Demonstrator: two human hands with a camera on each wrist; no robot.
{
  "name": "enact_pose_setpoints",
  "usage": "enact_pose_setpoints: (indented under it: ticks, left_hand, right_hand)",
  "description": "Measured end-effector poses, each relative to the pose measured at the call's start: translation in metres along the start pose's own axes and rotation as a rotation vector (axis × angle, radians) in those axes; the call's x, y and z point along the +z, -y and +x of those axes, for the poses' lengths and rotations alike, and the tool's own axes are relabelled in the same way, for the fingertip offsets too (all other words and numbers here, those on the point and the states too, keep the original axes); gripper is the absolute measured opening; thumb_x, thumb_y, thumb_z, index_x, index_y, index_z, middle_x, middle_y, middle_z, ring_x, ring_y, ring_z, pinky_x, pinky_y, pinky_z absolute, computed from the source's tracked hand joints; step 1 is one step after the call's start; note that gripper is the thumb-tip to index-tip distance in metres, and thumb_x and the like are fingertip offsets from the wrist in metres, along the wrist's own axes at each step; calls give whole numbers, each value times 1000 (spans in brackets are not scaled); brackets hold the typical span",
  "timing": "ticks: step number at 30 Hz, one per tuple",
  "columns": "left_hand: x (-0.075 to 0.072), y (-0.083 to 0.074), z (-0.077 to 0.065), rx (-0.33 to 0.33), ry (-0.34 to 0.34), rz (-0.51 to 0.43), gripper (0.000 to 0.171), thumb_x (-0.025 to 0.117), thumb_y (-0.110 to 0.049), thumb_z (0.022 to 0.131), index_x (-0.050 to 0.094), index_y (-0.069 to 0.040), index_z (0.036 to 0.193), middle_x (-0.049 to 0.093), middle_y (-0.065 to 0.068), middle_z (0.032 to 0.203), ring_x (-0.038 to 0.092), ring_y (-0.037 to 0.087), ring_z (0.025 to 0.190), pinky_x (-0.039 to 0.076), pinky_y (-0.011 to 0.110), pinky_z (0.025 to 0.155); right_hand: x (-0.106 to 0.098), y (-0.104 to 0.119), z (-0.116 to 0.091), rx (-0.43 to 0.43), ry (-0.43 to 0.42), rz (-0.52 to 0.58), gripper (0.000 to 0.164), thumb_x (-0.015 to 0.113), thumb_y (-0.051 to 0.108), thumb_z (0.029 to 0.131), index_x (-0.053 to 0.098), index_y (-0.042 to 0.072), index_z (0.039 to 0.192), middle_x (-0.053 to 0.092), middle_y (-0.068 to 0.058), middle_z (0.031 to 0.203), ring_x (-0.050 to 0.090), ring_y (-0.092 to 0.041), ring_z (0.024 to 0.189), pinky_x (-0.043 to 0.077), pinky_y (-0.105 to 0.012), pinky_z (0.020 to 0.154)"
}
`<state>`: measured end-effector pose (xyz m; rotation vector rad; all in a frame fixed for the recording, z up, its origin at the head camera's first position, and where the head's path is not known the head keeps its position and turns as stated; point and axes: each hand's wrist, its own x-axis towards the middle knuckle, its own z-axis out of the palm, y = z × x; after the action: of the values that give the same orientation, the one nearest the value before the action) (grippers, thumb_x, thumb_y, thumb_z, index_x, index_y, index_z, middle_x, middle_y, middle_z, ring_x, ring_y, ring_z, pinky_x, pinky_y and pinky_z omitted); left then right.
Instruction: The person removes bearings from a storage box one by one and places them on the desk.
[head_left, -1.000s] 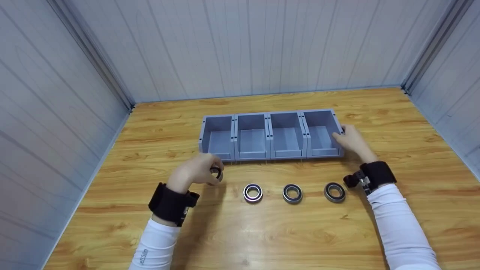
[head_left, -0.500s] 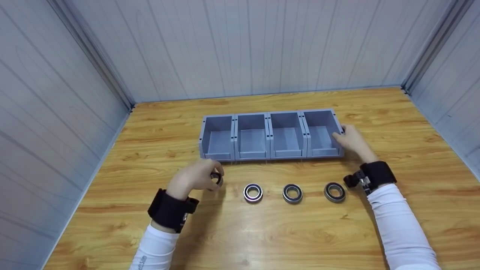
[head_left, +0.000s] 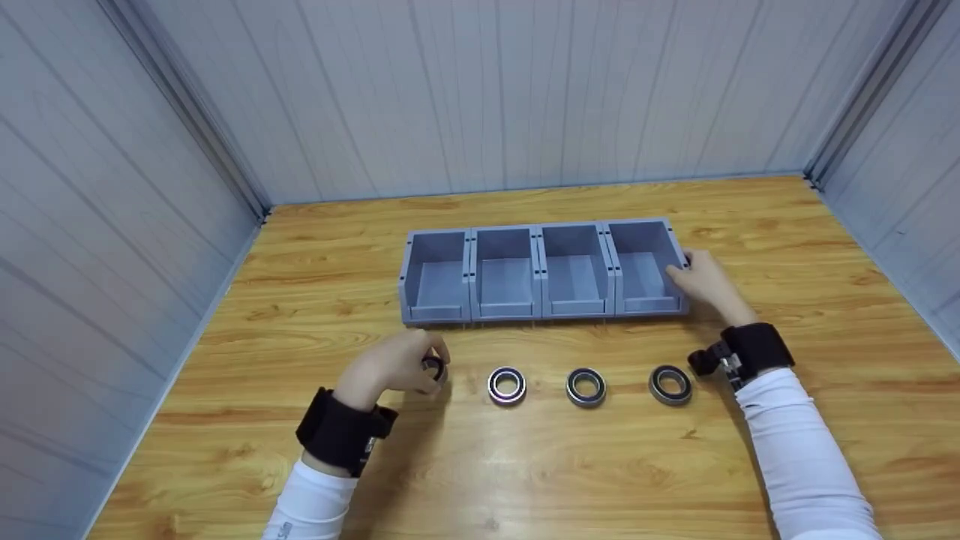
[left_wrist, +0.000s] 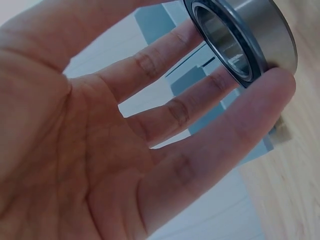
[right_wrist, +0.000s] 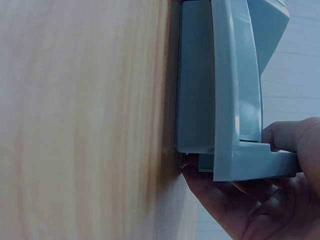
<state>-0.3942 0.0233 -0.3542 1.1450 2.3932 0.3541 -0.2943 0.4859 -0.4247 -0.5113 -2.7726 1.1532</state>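
Observation:
My left hand (head_left: 394,364) grips a metal ball bearing (left_wrist: 272,32) by its outer rim, in front of the leftmost bin. In the left wrist view the bearing has a dark seal ring and a shiny steel side, with fingers and thumb spread around it. My right hand (head_left: 705,281) holds the right side wall of the rightmost grey bin (right_wrist: 227,100), thumb over the rim and fingers under the outside. Three more bearings lie flat in a row on the table: a left one (head_left: 507,386), a middle one (head_left: 586,388) and a right one (head_left: 670,385).
Several grey bins (head_left: 505,310) stand joined side by side on the wood-grain table (head_left: 562,472). Behind the table rises a pale panel wall (head_left: 525,97), with further panels at left and right. Each wrist wears a black strap.
My left hand has moved with the bearing toward me, away from the bin row's front edge. The right hand, the bins and the three lying bearings have stayed in place.

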Motion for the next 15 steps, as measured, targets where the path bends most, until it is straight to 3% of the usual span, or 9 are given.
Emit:
enact_pose_setpoints:
  ticks: [4, 15]
  left_hand:
    - [4, 2, -1, 6, -9, 8, 39, 80, -2, 74, 70, -1, 112, 72, 14, 106, 62, 21, 91, 56, 42, 89]
    - [14, 4, 0, 11, 9, -18, 39, 79, -1, 74, 70, 1, 112, 73, 15, 106, 66, 28, 99, 57, 45, 93]
  right_hand:
    - [0, 0, -1, -1, 0, -20, 46, 49, 13, 102, 50, -15, 139, 64, -31, 106, 50, -5, 62, 45, -20, 62]
    - [0, 0, -1, -8, -8, -30, 45, 50, 12, 102, 52, -16, 136, 63, -38, 116, 54, -7, 73, 46, -19, 69]
